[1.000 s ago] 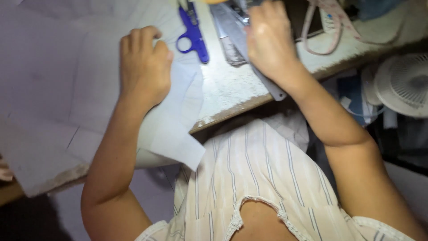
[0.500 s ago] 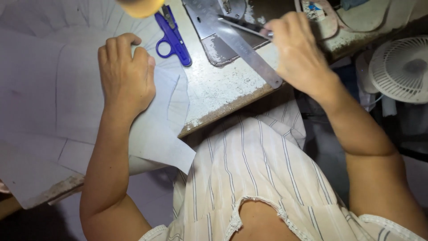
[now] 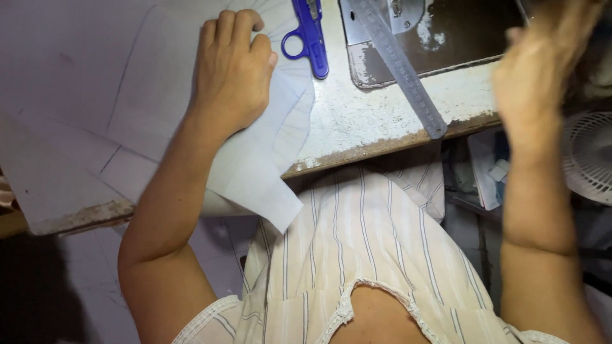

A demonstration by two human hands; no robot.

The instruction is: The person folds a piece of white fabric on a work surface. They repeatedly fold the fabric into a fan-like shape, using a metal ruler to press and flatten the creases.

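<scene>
on table [image 3: 357,121], right hand [image 3: 542,70] has left ruler [image 3: 401,67].

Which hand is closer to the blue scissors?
The left hand. It rests on the white paper pattern just beside the small blue scissors. The right hand is raised, far across the metal ruler.

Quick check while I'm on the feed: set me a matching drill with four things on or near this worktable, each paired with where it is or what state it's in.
Things:
1. left hand
2. right hand
3. blue snips
4. metal ruler

Places or states:
A. lying slantwise across the dark metal plate, its end near the table edge
B. pressed flat on the white fabric
C. raised off the table, blurred, holding nothing
D. lying on the table just right of the left hand's fingers

Pairs: 1-B, 2-C, 3-D, 4-A
</scene>
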